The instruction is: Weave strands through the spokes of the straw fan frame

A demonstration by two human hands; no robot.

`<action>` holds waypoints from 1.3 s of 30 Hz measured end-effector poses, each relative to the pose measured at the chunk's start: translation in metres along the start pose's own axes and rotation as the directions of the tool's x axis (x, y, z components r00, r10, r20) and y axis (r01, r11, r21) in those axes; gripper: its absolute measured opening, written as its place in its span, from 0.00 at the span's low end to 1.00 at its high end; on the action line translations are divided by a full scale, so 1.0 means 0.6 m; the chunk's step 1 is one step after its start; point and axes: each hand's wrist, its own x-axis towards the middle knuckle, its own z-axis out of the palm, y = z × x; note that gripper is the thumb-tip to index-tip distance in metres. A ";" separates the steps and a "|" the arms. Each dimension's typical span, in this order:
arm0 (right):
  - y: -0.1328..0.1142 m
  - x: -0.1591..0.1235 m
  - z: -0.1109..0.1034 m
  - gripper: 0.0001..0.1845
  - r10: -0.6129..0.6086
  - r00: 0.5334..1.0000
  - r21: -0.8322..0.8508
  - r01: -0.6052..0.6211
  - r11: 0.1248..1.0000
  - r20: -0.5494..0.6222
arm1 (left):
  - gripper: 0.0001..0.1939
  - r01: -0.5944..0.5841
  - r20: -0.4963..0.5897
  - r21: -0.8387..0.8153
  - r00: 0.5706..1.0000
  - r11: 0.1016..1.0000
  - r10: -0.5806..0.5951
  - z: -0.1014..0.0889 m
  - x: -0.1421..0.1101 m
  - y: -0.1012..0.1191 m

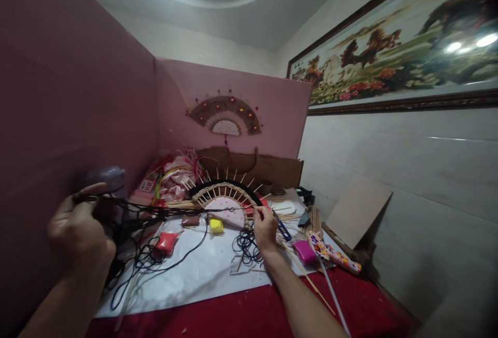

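Nearest the head camera, the left hand (83,224) curls its fingers around a bundle of black cord (151,212), strands stretching to the right hand (265,228), whose thumb and fingertips pinch one. Behind the yellow packet (216,226) sits a half-round stick fan (229,217); its tan and black bands look woven, while bare stick tips suggest more remains.

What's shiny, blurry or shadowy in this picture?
In the head view, bright glare spots sit on the framed picture, toward its right; in the same view, the left hand looks blurred, and soft shadows fall on the white sheet.
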 end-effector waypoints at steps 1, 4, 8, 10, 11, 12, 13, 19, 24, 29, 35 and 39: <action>-0.001 0.000 -0.001 0.12 0.017 1.000 -0.005 -0.017 1.000 -0.019 | 0.12 0.041 0.071 0.022 0.997 0.999 -0.042 -0.005 0.001 0.000; -0.007 -0.001 -0.003 0.14 0.021 1.000 0.020 -0.021 1.000 -0.014 | 0.19 0.176 0.244 0.087 0.951 0.981 -0.192 -0.005 -0.010 -0.005; -0.026 -0.008 -0.007 0.12 -0.112 0.992 0.147 0.102 0.984 0.061 | 0.15 0.264 0.445 -0.025 0.867 0.964 -0.226 0.039 -0.060 -0.025; -0.038 -0.013 -0.009 0.10 -0.196 0.977 0.198 0.176 0.964 0.086 | 0.12 0.234 0.597 0.102 0.763 0.967 -0.247 0.074 -0.097 -0.046; -0.043 -0.015 -0.010 0.09 -0.231 0.968 0.217 0.207 0.954 0.095 | 0.13 0.225 0.701 0.146 0.664 0.963 -0.261 0.091 -0.117 -0.059; -0.047 -0.017 -0.011 0.08 -0.262 0.959 0.235 0.233 0.944 0.103 | 0.15 0.240 0.779 0.156 0.567 0.958 -0.269 0.107 -0.137 -0.074; -0.050 -0.018 -0.012 0.08 -0.287 0.952 0.249 0.254 0.935 0.107 | 0.18 0.262 0.822 0.173 0.492 0.949 -0.286 0.120 -0.154 -0.089; -0.036 -0.005 -0.017 0.11 -0.150 0.989 0.167 0.150 0.974 -0.013 | 0.15 0.314 0.900 0.351 0.145 0.882 -0.410 0.127 -0.166 -0.124; -0.027 0.004 -0.018 0.16 0.004 0.999 0.111 0.001 0.994 -0.048 | 0.11 0.486 0.932 0.220 0.152 0.846 -0.330 0.083 -0.077 -0.076; -0.034 0.001 -0.018 0.14 -0.044 0.999 -0.073 0.044 0.996 -0.001 | 0.13 0.391 0.914 0.263 0.192 0.882 -0.357 0.064 -0.044 -0.067; -0.079 -0.019 -0.018 0.18 -0.175 0.951 0.257 0.108 0.960 0.255 | 0.19 0.133 0.865 0.469 0.129 0.873 -0.484 0.067 -0.102 -0.129; -0.103 -0.048 -0.004 0.17 -0.096 0.637 0.340 -0.273 0.900 0.765 | 0.22 0.153 0.895 0.410 0.123 0.899 -0.429 0.062 -0.121 -0.142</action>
